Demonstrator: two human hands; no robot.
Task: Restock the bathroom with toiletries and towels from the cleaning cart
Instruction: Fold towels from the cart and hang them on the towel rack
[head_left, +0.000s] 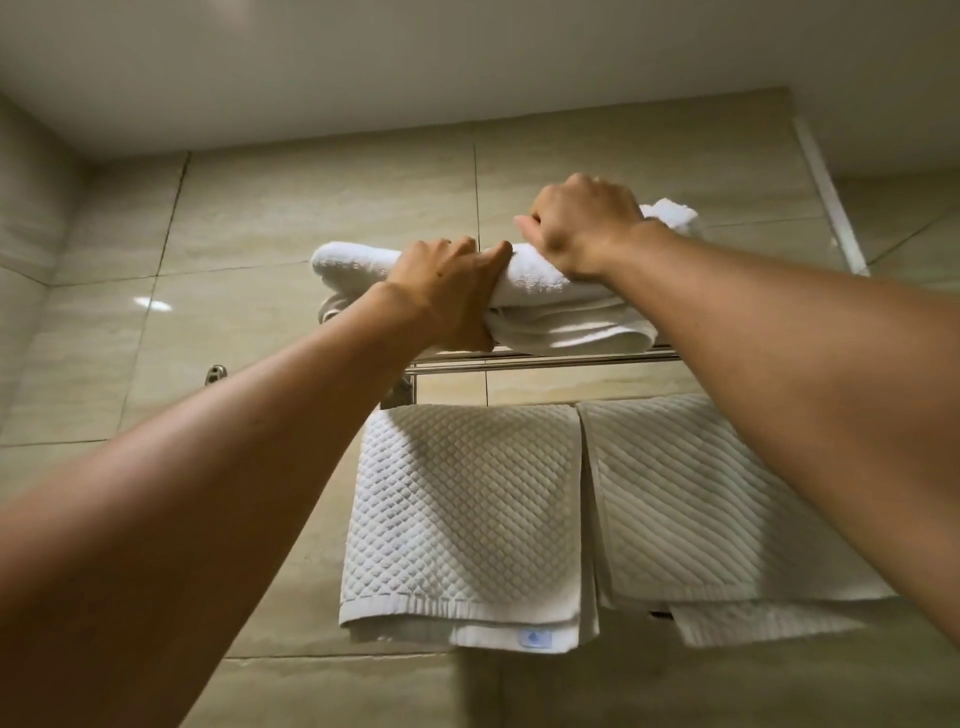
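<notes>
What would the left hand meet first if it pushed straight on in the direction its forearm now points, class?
The left hand already grips the folded white towel on the metal rack, so the towel itself comes first. Beyond that, probably the tiled wall, though depth behind the towel is unclear.

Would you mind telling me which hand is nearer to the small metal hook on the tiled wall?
Left. The left hand grips the folded white towel on the rack, right of and above the small metal hook; the right hand holds the towel farther right.
</notes>
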